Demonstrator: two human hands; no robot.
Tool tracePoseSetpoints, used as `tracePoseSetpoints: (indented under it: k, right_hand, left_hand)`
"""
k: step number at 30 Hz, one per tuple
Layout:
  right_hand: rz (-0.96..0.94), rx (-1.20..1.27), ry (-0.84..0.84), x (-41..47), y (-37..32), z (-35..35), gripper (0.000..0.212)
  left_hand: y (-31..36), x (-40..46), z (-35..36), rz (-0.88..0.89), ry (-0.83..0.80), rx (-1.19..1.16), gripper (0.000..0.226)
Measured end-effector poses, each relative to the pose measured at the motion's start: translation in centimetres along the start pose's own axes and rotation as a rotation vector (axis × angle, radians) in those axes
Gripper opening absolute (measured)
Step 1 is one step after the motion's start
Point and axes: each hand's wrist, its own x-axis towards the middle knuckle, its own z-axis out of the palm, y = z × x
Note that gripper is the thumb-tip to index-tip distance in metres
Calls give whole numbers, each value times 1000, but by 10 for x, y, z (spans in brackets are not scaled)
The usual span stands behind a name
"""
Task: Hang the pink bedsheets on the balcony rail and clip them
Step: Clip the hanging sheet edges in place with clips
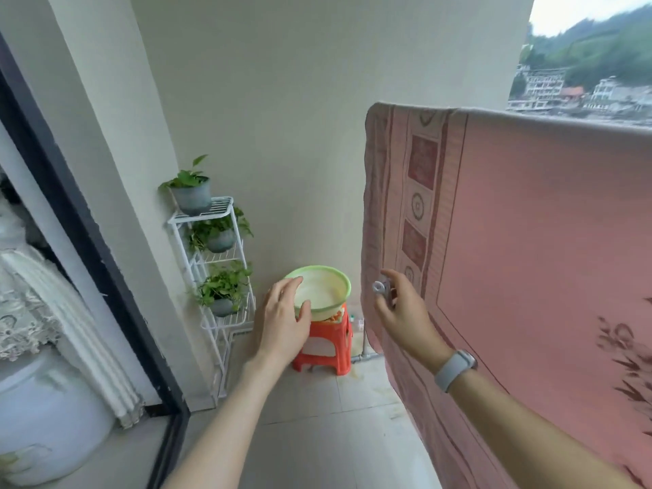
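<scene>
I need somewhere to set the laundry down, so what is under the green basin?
The green basin sits on an orange plastic stool. Something orange and white shows between them, too covered to identify. The left hand hides the basin's near-left rim.

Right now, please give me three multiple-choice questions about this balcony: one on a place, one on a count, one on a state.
1. Where does the green basin stand?
A. on the orange stool
B. on the white rack
C. on the floor

2. How many potted plants does the rack hold?
A. one
B. three
C. five

3. What is the right hand doing?
A. hanging loose
B. pinching a small grey clip
C. gripping the pink bedsheet

Answers: 1 A, the basin rests on the stool's top. 2 B, one pot per shelf. 3 B, the clip sits between thumb and fingers.
</scene>
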Motion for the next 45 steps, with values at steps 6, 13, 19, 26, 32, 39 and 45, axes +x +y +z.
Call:
tracePoseSetpoints:
  k: [6,13,19,26,32,39,45]
  right_hand:
    - [40,-60,79,127,37,52,38]
    - [108,-6,157,282,116,118,27]
    - [151,-18,219,427,169,152,20]
    - [233,-58,301,522,224,178,34]
    - [369,-82,381,564,256,202,37]
    - [439,-253,694,594,265,232,26]
    - [539,-283,863,624,247,241,24]
  left_hand:
    - [-48,156,55,34,-69,-41,40]
    - [-113,328,139,83,-90,-75,39]
    - [-137,479,190,142,-113,-111,36]
    - [-157,598,269,198,-267,-275,26]
    - [-141,680,347,333,-399,-439,42]
    - [-139,718,394,341,-656,-847,7]
    - [-161,712,413,646,-540,-940,6]
